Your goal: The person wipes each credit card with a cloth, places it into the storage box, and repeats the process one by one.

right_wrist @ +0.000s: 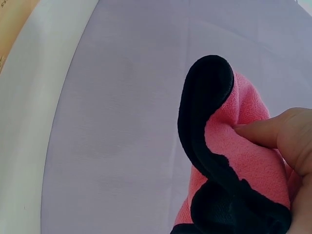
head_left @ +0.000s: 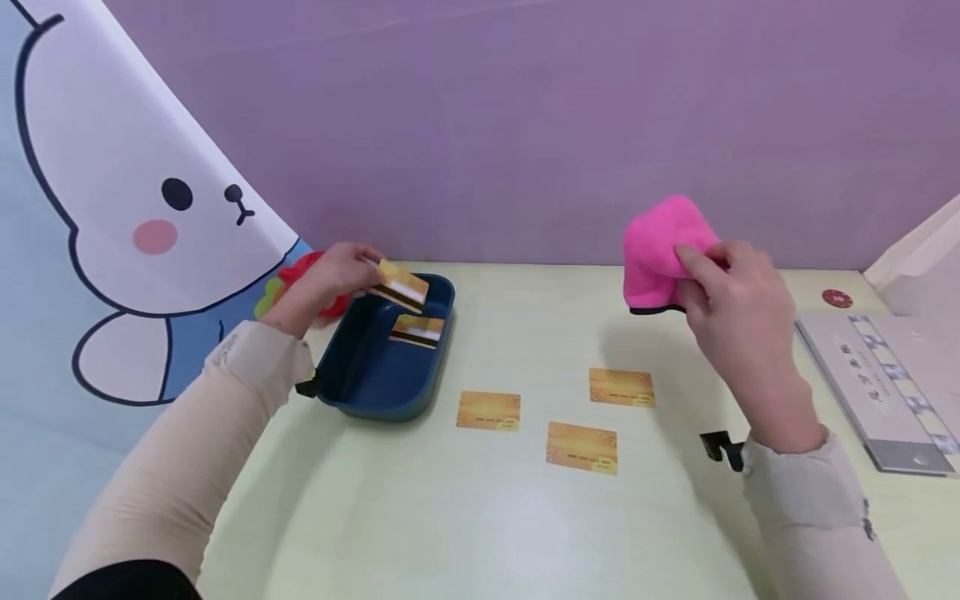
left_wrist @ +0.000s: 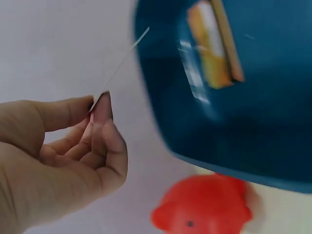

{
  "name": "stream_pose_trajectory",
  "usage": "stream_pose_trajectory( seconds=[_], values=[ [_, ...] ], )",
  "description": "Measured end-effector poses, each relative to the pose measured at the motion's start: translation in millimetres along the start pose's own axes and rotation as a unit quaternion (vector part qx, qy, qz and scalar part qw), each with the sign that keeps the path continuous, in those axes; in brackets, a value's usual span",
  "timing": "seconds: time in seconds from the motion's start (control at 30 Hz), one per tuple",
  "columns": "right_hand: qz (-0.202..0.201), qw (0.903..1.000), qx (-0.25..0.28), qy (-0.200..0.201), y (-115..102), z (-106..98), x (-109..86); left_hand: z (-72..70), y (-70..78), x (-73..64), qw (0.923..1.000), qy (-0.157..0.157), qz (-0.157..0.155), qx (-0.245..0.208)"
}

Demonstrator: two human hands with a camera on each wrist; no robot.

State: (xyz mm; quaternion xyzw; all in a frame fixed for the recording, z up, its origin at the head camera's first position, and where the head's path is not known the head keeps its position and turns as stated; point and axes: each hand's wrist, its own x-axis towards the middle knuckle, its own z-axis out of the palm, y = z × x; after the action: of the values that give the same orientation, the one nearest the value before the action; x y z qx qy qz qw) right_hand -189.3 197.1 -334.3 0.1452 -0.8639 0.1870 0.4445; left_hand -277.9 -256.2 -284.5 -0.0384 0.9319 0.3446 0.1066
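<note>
My left hand [head_left: 330,279] pinches a gold bank card [head_left: 401,286] by its edge, over the far end of a dark blue tub [head_left: 375,383]. In the left wrist view the pinched card [left_wrist: 119,70] shows edge-on between thumb and fingertips. A second gold card [head_left: 417,331] lies inside the tub. On the right, my right hand [head_left: 742,321] grips a pink fleece cloth piece [head_left: 663,250] with black trim, raised above the table. The right wrist view shows the black edging [right_wrist: 195,126] folded and bent; its full shape is hidden.
Three gold cards lie face up on the table: one [head_left: 488,411] beside the tub, one [head_left: 582,448] nearer, another [head_left: 622,387] farther right. A red toy [left_wrist: 204,204] sits behind the tub. A grey box [head_left: 885,392] and a red chip [head_left: 837,298] are at right.
</note>
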Motion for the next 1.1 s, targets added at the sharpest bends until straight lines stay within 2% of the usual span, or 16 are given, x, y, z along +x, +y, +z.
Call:
stream_pose_trajectory(
  seconds=[0.1, 0.23, 0.33, 0.5, 0.67, 0.83, 0.97, 1.1],
  values=[
    [-0.002, 1.0, -0.003, 0.0, 0.9, -1.2, 1.9, 4.6, -10.0, 9.9, 0.9989, -0.041, -0.023, -0.001],
    [-0.001, 1.0, -0.005, 0.002, 1.5, -2.6, 2.9, 11.5, -13.5, 19.1, 0.9964, -0.067, -0.048, -0.019],
    [0.001, 1.0, -0.003, 0.007, 1.6, -2.9, 2.2, 16.3, -13.3, 25.8, 0.9957, -0.071, -0.057, -0.018],
    [0.005, 0.9999, -0.002, 0.016, 1.6, -3.3, 1.4, 26.2, -12.6, 35.0, 0.9959, -0.068, -0.058, 0.01],
    [0.003, 0.9999, -0.003, 0.011, 1.3, -4.1, 2.0, 31.1, -11.8, 37.9, 0.9959, -0.053, -0.07, 0.024],
    [0.004, 0.9999, -0.003, 0.012, 1.3, -5.2, 2.4, 29.0, -9.8, 35.9, 0.996, -0.044, -0.073, 0.027],
    [0.006, 0.9999, -0.002, 0.012, 1.3, -5.9, 2.2, 24.4, -6.9, 29.9, 0.9953, -0.029, -0.059, 0.072],
    [0.004, 0.9999, 0.002, 0.015, 1.4, -6.0, 3.2, 20.9, 9.1, 17.7, 0.989, 0.015, 0.014, 0.147]
  ],
)
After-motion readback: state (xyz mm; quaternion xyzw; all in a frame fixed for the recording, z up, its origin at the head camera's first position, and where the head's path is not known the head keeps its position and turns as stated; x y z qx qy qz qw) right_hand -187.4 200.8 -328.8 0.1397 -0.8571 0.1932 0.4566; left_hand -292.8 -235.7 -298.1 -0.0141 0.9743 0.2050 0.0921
